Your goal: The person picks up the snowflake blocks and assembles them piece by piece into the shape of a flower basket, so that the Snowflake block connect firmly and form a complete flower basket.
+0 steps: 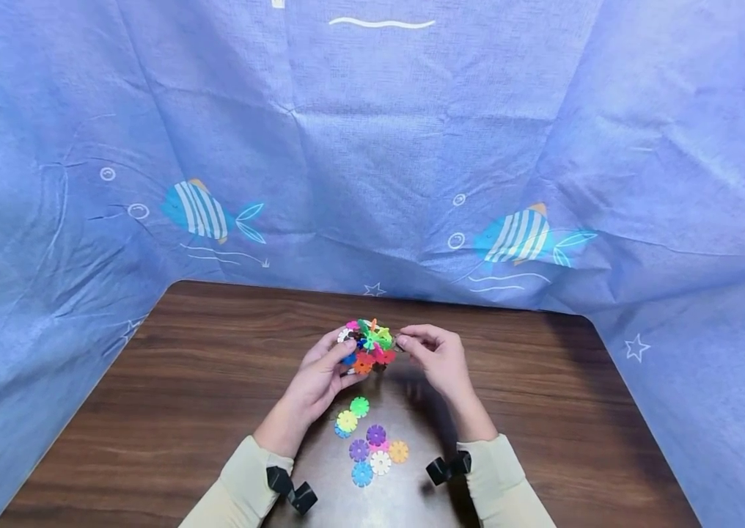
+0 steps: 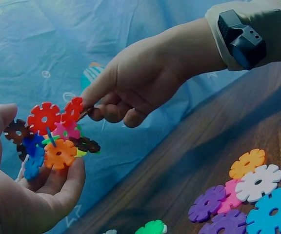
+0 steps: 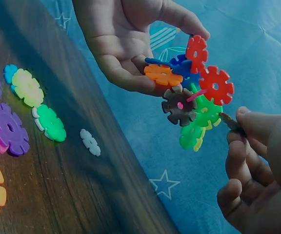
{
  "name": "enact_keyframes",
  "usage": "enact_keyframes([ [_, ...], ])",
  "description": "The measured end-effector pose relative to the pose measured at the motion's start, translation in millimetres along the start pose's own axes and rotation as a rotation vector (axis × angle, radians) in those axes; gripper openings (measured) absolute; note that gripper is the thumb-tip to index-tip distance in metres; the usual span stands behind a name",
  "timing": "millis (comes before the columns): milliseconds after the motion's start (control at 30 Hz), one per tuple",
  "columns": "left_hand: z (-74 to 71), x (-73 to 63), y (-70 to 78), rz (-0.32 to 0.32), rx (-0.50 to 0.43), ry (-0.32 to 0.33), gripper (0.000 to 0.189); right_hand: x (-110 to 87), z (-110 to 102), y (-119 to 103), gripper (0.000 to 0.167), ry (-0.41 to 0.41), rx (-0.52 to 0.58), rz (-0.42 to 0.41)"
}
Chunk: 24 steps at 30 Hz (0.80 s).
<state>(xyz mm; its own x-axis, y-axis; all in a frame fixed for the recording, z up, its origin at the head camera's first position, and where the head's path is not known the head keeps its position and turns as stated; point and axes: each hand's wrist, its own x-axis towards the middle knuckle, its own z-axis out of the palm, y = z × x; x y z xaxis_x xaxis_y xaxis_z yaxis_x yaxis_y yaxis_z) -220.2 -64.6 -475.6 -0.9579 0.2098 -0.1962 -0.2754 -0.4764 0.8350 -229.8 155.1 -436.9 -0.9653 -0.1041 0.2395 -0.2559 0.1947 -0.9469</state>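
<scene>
My left hand (image 1: 317, 378) holds a cluster of interlocking plastic snowflake discs (image 1: 367, 350) above the table, gripping it from the left between thumb and fingers. Red, orange, blue, green, pink, yellow, white and brown discs are joined at varied angles in it. At its right side, my right hand (image 1: 440, 361) pinches a dark brown disc (image 3: 234, 125) between thumb and index finger. The right wrist view shows this disc edge-on, its outer end close to a green disc (image 3: 208, 112) of the cluster; whether they touch I cannot tell.
Loose discs lie on the dark wood table (image 1: 214, 381) below the hands: a green one (image 1: 359, 407), a yellow one (image 1: 347, 421), a white one (image 1: 380, 463), an orange one (image 1: 399, 451), and several others. A blue fish-print cloth (image 1: 372, 161) hangs behind the table and along its sides.
</scene>
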Motion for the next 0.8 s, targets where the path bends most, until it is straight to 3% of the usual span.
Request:
enact_keyframes([
  [67,-0.2,-0.4,-0.3,0.002,0.009,0.0,0.056,-0.4,-0.7,-0.6,0.02,-0.024,-0.013,-0.016],
  [333,-0.5,-0.3,1.8,-0.011,0.002,0.016,0.056,6.4,-8.7,37.3,0.033,-0.143,0.053,-0.01],
  [600,-1.5,1.2,0.4,-0.026,0.0,-0.018,0.056,7.5,-9.3,45.1,0.031,-0.138,0.08,-0.007],
  [800,0.4,1.9,-1.9,0.001,0.01,-0.004,0.055,7.3,-7.5,45.6,0.031,-0.149,0.065,-0.014],
])
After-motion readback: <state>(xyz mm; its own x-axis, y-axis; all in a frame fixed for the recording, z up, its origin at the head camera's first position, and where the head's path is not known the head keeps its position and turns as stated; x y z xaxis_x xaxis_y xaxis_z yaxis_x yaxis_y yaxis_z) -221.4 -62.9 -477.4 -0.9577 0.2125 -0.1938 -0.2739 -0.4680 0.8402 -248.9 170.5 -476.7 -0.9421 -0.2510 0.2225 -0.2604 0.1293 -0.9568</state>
